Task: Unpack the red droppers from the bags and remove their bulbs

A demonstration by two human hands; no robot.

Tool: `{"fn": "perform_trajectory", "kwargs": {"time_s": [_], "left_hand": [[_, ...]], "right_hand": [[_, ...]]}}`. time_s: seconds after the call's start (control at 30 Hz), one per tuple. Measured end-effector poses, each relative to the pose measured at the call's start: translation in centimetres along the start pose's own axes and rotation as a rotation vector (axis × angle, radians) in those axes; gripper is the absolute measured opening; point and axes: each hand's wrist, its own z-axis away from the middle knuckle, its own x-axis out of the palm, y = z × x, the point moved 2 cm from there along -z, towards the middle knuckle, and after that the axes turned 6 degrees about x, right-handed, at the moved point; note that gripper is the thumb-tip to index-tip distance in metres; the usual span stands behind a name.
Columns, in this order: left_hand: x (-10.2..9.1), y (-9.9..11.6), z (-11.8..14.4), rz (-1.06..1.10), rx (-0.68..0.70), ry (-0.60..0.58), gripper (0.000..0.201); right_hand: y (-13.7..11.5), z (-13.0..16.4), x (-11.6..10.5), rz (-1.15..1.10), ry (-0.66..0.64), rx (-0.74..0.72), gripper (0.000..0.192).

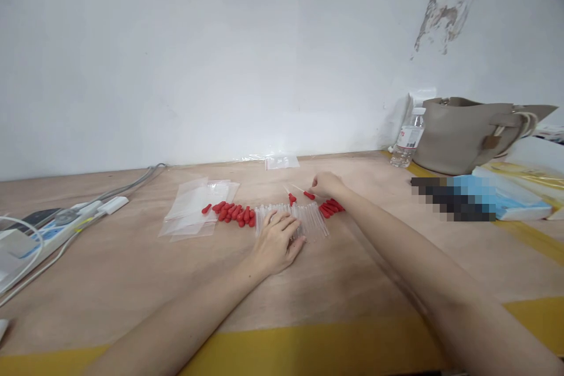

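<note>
My left hand point(278, 242) rests palm down, fingers spread, over a row of clear thin tubes point(315, 220) and hides part of them. My right hand point(326, 184) is just beyond the row, its fingers curled together at the red bulb of a dropper point(309, 194) whose thin clear stem points up and left. Beside it lies another dropper with a red bulb point(292, 198). Loose red rubber bulbs point(235, 212) are heaped left of the tubes. More red bulbs point(331, 208) lie to the right, partly hidden under my right forearm.
Clear plastic bags point(187, 208) are stacked at the left, and another small bag point(282, 162) lies by the wall. A power strip point(57, 229) with cables is at far left. To the right stand a water bottle point(408, 138) and a grey-beige bag point(462, 135), near a blue-and-white packet point(524, 208).
</note>
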Motion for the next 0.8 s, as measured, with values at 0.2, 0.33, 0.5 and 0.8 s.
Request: {"fn": "perform_trajectory", "kwargs": {"time_s": [0.2,0.33,0.5,0.8], "left_hand": [[-0.7,-0.2,0.5,-0.100,-0.024,0.070,0.029],[-1.2,-0.8,0.8,-0.156,-0.063,0.129,0.032],[-1.8,-1.0,0.7,-0.258,-0.074,0.213,0.038],[-1.3,0.0,0.5,-0.256,0.257,0.148,0.021]], "right_hand": [[-1.6,-0.9,1.7,0.086,-0.047,0.058,0.016],[-2.0,0.7,0.5,0.074,0.061,-0.010,0.015],[-0.3,6.7,-0.5,-0.004,0.202,-0.290,0.021],[2.0,14.2,2.0,-0.198,0.279,-0.706,0.016]]}}
